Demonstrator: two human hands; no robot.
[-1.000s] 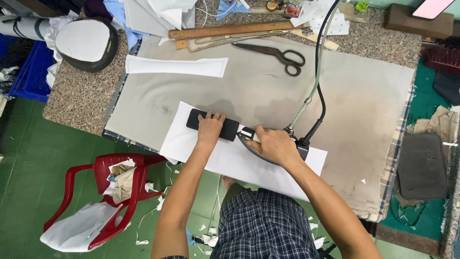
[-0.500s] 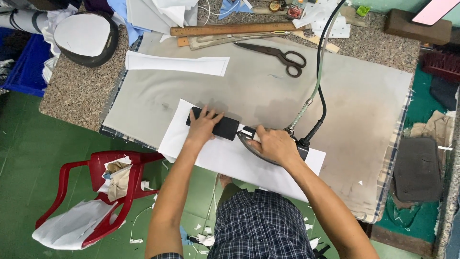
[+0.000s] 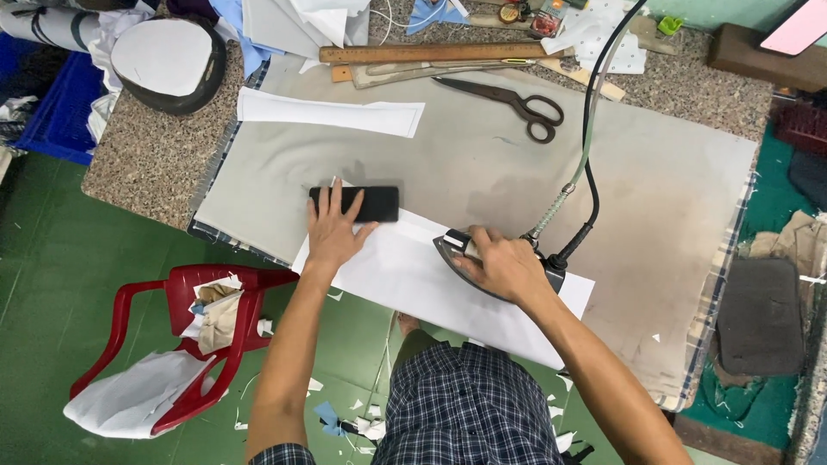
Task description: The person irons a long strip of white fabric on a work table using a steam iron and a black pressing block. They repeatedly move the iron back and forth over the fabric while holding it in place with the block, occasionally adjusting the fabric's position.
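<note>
The left hand (image 3: 334, 231) lies flat, fingers spread, on a black rectangular block (image 3: 357, 203) set crosswise along the white fabric sheet's (image 3: 405, 275) left end, while the right hand (image 3: 506, 265) grips the dark iron (image 3: 458, 250) just right.

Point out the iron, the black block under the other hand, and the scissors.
iron (image 3: 451, 247): head view, on its dark front tip left of the right hand.
black block (image 3: 381, 204): head view, on its bare right end.
scissors (image 3: 527, 108): head view, near the pivot above the handle loops.

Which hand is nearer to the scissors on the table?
Right. The right hand grips the iron below the scissors; the left hand rests farther left.
</note>
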